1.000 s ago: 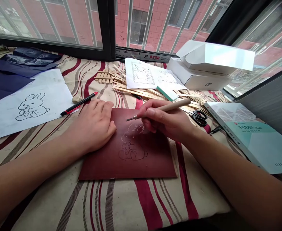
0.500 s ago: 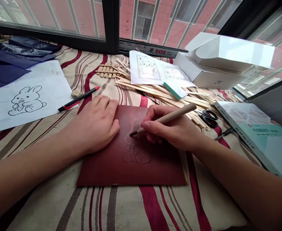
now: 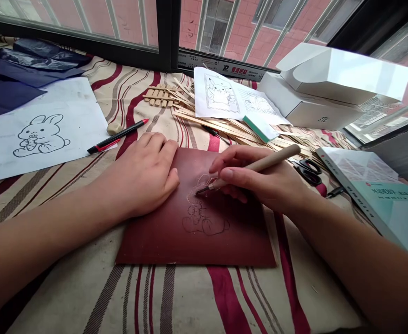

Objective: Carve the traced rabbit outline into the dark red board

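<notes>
The right hand (image 3: 262,178) grips a wooden-handled carving tool (image 3: 259,164) between thumb and curled fingers, its metal tip touching the maroon sheet (image 3: 155,236) at the top of a scratched rabbit outline (image 3: 205,222). The sheet lies near the middle of a striped cloth (image 3: 68,287). The left hand (image 3: 141,176) rests flat and open, its fingers (image 3: 157,144) slightly spread, gripping nothing, with the fingertips on the sheet's far left corner.

Left of the sheet lies one paper (image 3: 40,134) with a rabbit drawing, and beyond it are dark blue carbon sheets (image 3: 5,90). One red-and-black marker (image 3: 118,136) lies beside the left hand. Far off are a Pikachu printout (image 3: 219,93), a pile of wooden strips (image 3: 217,124), and a small stick raft (image 3: 158,95). A green-and-white block (image 3: 261,128) sits on the printout's edge.

To the right are one pair of black scissors (image 3: 310,171), one teal book (image 3: 374,195), and one white box (image 3: 311,109) marked "ZTE". The window frame (image 3: 221,67) carries a label, its "TP" logo barely legible.
</notes>
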`<state>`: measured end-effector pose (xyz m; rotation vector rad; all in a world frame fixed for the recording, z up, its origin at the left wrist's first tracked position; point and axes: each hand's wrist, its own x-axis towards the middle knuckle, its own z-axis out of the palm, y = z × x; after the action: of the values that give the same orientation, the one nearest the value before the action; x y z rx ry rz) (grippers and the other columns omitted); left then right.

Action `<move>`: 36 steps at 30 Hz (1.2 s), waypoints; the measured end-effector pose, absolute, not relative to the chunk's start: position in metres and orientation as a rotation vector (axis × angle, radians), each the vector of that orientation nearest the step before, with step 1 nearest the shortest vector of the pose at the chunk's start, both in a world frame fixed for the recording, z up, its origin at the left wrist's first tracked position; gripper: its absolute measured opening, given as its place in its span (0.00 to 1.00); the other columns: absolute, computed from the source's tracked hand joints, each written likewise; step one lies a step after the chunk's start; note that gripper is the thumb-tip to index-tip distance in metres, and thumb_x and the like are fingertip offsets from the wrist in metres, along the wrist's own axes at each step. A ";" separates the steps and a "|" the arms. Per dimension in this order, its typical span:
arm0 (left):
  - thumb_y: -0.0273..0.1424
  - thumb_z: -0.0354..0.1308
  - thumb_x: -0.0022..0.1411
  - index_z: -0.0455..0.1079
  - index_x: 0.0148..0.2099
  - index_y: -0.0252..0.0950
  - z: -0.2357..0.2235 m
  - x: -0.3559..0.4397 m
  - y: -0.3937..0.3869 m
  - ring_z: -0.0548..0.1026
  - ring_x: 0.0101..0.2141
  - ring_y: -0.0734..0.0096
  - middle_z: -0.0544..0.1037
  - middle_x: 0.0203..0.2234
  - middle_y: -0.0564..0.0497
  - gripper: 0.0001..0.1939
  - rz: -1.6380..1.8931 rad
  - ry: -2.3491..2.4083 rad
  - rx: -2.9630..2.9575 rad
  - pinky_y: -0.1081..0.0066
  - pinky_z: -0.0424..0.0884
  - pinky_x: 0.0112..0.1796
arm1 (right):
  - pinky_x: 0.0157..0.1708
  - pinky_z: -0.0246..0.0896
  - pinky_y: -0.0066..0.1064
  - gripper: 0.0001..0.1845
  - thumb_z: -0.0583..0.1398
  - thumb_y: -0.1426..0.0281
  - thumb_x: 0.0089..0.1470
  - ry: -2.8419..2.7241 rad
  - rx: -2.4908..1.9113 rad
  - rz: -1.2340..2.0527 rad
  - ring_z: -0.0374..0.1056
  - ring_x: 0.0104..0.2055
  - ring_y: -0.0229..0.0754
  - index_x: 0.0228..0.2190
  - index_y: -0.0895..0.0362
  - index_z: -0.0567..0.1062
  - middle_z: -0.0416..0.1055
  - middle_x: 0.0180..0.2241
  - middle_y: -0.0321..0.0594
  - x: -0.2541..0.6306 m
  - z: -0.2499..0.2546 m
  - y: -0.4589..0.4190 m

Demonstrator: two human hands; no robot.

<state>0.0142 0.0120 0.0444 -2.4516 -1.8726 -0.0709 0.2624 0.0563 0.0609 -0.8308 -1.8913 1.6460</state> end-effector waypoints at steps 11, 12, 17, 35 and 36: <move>0.41 0.44 0.71 0.71 0.59 0.34 0.038 0.011 0.012 0.74 0.61 0.36 0.76 0.54 0.35 0.25 -0.200 -1.834 -2.456 0.39 0.74 0.62 | 0.21 0.68 0.25 0.16 0.78 0.62 0.53 -1.926 -0.942 1.730 0.74 0.25 0.37 0.30 0.58 0.81 0.82 0.27 0.41 0.263 0.065 0.062; 0.41 0.44 0.71 0.71 0.59 0.35 0.038 0.011 0.012 0.74 0.60 0.36 0.77 0.54 0.36 0.24 -0.218 -1.830 -2.465 0.39 0.74 0.61 | 0.21 0.68 0.25 0.16 0.78 0.62 0.53 -1.927 -0.951 1.728 0.74 0.24 0.37 0.30 0.57 0.81 0.82 0.28 0.41 0.263 0.065 0.062; 0.42 0.45 0.71 0.71 0.60 0.33 0.038 0.012 0.013 0.74 0.60 0.34 0.76 0.55 0.34 0.26 -0.215 -1.840 -2.490 0.36 0.73 0.62 | 0.24 0.70 0.26 0.14 0.77 0.62 0.57 -1.987 -0.935 1.709 0.75 0.25 0.36 0.32 0.58 0.82 0.83 0.29 0.41 0.266 0.065 0.062; 0.39 0.47 0.71 0.70 0.61 0.34 0.039 0.015 0.013 0.73 0.62 0.35 0.75 0.56 0.34 0.24 -0.248 -1.867 -2.510 0.37 0.72 0.64 | 0.27 0.59 0.34 0.16 0.65 0.64 0.67 -2.458 -0.887 0.979 0.62 0.25 0.38 0.26 0.53 0.73 0.69 0.22 0.35 0.244 0.090 0.028; 0.39 0.46 0.71 0.70 0.61 0.32 0.039 0.015 0.013 0.73 0.63 0.34 0.75 0.56 0.33 0.24 -0.237 -1.870 -2.510 0.37 0.71 0.65 | 0.27 0.59 0.34 0.15 0.65 0.64 0.68 -2.494 -0.847 0.997 0.62 0.25 0.38 0.28 0.53 0.74 0.69 0.23 0.34 0.247 0.090 0.032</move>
<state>0.0148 0.0132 0.0391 -2.5105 -1.8705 -0.2365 0.2471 0.0316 0.0896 -0.8466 -2.4940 0.9970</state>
